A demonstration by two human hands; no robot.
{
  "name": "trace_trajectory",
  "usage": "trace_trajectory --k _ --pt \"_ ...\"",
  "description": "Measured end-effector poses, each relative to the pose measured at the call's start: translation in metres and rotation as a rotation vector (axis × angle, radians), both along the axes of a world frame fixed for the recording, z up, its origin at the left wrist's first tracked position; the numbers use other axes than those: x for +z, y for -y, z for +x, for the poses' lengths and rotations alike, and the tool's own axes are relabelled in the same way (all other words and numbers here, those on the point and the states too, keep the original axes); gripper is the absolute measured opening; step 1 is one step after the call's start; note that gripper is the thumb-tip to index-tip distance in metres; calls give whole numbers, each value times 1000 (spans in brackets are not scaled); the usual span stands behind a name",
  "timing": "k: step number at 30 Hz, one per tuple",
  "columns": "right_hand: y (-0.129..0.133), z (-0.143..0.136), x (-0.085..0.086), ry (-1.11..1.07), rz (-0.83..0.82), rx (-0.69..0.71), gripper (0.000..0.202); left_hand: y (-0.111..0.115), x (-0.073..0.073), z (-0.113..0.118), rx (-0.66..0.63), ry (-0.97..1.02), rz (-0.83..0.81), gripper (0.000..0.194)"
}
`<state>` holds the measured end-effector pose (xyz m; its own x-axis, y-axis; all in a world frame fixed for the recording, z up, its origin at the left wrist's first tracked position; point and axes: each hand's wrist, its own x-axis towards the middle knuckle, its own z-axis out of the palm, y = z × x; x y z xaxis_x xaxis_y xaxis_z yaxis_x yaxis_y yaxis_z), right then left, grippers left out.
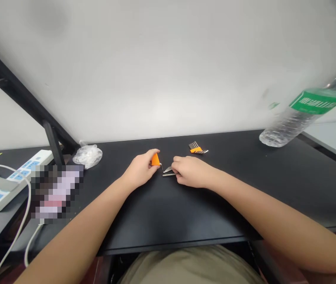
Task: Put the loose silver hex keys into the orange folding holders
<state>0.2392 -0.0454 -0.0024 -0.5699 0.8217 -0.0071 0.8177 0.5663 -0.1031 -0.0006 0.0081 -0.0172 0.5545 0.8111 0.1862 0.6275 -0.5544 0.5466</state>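
Between the thumb and fingers of my left hand (139, 169) is a small orange hex key holder (155, 160). A short dark metal tip pokes out at its right side. To the right, my right hand (191, 171) has its fingers curled down over loose metal hex keys (168, 172), whose ends stick out leftward, low over the black table. How many keys lie under the fingers is hidden. Behind my right hand lies a second orange holder (196, 150) filled with several metal hex keys.
A large clear water bottle (298, 114) with a green label stands at the right. On the left are a crumpled plastic bag (87, 155), a blurred-out phone-like item (58, 193), a white power strip (22, 175) and a white cable (29, 197). A white wall (156, 79) rises behind the black table (168, 217).
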Motion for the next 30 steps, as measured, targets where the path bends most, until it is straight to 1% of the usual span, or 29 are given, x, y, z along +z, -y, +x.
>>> trace_trajectory --k 2,6,8,11,16,21,24,26,30 --pt "-1 6 5 -92 -45 -19 8 -1 0 -1 17 4 1 50" --pt "-7 21 13 -412 -95 -122 9 0 1 -2 46 7 1 51" --pt "-10 24 14 -574 -121 -175 10 1 2 0 45 15 -14 52" --pt "-11 23 12 -731 -198 -189 14 4 3 2 36 50 -23 53" --pt "-12 19 7 -793 -229 -210 17 7 5 3 9 105 7 51" --pt "-15 23 7 -830 -295 -235 22 10 7 2 -63 64 17 48" --pt "-16 25 8 -856 -378 -262 23 12 7 2 -91 38 28 46" --pt "-14 23 8 -890 -451 -285 23 12 7 2 -88 32 38 46" --pt "-11 10 5 -1059 -584 -280 24 13 8 3 -81 53 70 45"
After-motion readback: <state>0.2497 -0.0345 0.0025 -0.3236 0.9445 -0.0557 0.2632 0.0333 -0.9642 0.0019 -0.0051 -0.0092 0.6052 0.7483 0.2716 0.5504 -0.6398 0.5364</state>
